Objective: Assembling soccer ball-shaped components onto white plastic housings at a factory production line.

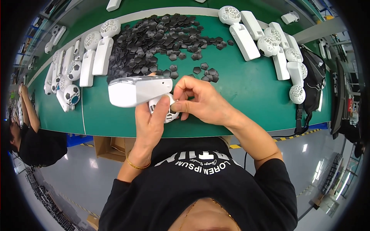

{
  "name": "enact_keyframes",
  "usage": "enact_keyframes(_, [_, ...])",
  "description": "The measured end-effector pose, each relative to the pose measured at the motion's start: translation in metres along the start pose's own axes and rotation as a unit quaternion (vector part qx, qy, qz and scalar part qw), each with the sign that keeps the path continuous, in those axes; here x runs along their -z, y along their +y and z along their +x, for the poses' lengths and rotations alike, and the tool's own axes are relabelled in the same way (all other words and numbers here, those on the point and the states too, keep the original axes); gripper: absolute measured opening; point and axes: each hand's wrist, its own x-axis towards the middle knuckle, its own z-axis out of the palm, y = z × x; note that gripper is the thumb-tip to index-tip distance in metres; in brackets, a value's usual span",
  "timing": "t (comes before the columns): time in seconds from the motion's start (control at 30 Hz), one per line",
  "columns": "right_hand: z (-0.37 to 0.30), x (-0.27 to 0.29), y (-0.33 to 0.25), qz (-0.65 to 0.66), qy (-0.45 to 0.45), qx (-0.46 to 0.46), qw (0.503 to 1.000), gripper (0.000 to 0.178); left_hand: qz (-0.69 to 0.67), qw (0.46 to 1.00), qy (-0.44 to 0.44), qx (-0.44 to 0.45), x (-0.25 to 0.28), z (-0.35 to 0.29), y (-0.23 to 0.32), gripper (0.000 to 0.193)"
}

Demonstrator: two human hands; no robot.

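My left hand (145,125) is closed around a white device with a long flat body (133,92) and a round football-patterned head (169,116). The body points to the left, and its head sits between my hands. Against the right side of that head, my right hand (206,101) has its thumb and fingers bent in a pinch. Dark patches show on the head by the right thumb, but whatever the fingertips hold is hidden. Just beyond my hands lie a few loose black pentagon pieces (206,71), and a big heap of the same pieces (142,46) spreads behind.
More white devices with ball heads line the green table's (246,100) left side (88,63) and right side (244,42). A black backpack (313,82) rests at the right edge. Below the table is a cardboard box (108,148). Another person (42,146) works at far left.
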Motion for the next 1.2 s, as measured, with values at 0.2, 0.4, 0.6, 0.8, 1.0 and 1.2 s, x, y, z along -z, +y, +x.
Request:
enact_keyframes(0.2, [0.022, 0.017, -0.004, -0.081, 0.016, 0.034, 0.996, 0.017, -0.201, 0.970, -0.002, 0.135, -0.005, 0.007, 0.021, 0.036])
enact_keyframes(0.4, [0.057, 0.047, 0.001, -0.571, 0.241, 0.210, 0.756, 0.019, -0.229, 0.965, 0.021, 0.125, 0.003, 0.020, 0.031, 0.035])
enact_keyframes(0.6, [0.066, 0.048, 0.001, -0.593, 0.219, 0.161, 0.758, 0.016, -0.261, 0.952, 0.048, 0.153, 0.010, 0.024, 0.026, 0.040])
enact_keyframes(0.8, [0.024, 0.025, -0.034, -0.189, 0.135, 0.073, 0.970, 0.013, -0.304, 0.937, 0.069, 0.156, 0.003, 0.028, 0.026, 0.038])
enact_keyframes(1.0, [-0.011, -0.005, -0.024, 0.054, 0.065, 0.049, 0.995, 0.016, -0.341, 0.923, 0.056, 0.168, -0.010, 0.028, 0.030, 0.038])
enact_keyframes(1.2, [-0.004, -0.020, 0.005, -0.063, 0.188, 0.211, 0.957, 0.010, -0.359, 0.917, 0.054, 0.167, -0.021, 0.026, 0.033, 0.037])
